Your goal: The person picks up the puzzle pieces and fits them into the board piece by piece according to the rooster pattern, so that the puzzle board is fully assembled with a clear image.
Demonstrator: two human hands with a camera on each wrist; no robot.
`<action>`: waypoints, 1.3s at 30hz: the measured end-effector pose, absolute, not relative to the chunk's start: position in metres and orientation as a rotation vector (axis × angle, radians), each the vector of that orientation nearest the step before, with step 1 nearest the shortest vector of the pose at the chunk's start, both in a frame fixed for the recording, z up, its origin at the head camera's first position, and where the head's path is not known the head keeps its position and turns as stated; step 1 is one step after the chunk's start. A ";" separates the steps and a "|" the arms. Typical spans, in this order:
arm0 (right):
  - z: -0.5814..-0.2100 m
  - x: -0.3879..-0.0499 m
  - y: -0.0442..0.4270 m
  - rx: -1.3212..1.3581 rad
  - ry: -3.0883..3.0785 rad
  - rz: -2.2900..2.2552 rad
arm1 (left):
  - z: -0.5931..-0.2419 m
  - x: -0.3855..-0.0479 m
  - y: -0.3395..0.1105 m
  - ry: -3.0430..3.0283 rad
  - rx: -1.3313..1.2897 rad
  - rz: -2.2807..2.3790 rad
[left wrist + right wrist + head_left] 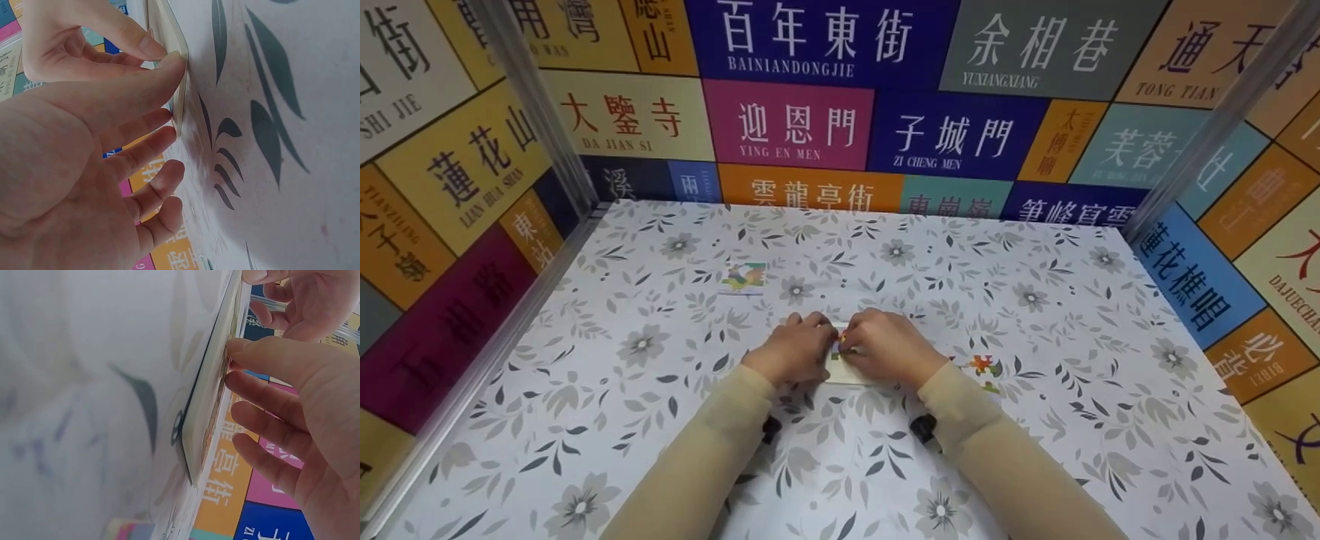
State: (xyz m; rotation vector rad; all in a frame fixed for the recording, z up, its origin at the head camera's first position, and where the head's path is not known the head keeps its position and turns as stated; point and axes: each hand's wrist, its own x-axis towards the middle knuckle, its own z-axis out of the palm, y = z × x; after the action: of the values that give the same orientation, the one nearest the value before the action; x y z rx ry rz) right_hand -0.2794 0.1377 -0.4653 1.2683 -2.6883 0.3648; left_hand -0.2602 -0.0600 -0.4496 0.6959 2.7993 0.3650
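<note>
A pale, thin board (pixel 851 377) lies between the two hands, with small colourful puzzle pieces (pixel 835 346) on it, largely covered by fingers. The left hand (pixel 795 349) grips the board's edge; in the left wrist view its thumb (pixel 175 70) presses the rim of the board (pixel 181 104), fingers behind. From the other side the right hand (pixel 891 346) reaches over the board, thumb and forefinger together at a piece. The right wrist view shows the right hand (pixel 298 402) with those fingertips at the pieces on the board (pixel 199 416), its other fingers bent loosely.
Loose puzzle pieces (pixel 984 365) lie on the flower-patterned tabletop (pixel 840 465) to the right of the right hand. A small colourful picture card (pixel 745 278) lies farther back on the left. Panels with printed signs (pixel 802 124) stand behind and on both sides of the table.
</note>
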 end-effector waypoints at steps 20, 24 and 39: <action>-0.458 -0.273 0.160 1.051 -2.846 0.600 | -0.450 -0.260 -0.057 2.817 0.696 0.352; -0.455 -0.271 0.171 0.995 -2.862 0.636 | -0.450 -0.260 -0.057 2.814 0.674 0.354; -0.456 -0.265 0.202 0.885 -2.918 0.675 | -0.449 -0.258 -0.057 2.765 0.608 0.409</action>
State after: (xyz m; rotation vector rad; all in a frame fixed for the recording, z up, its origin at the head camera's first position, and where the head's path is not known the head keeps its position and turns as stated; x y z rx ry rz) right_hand -0.2647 0.2016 -0.4561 0.8845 -2.9181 0.6752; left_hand -0.2579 -0.0567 -0.4493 0.6084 2.7646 0.4085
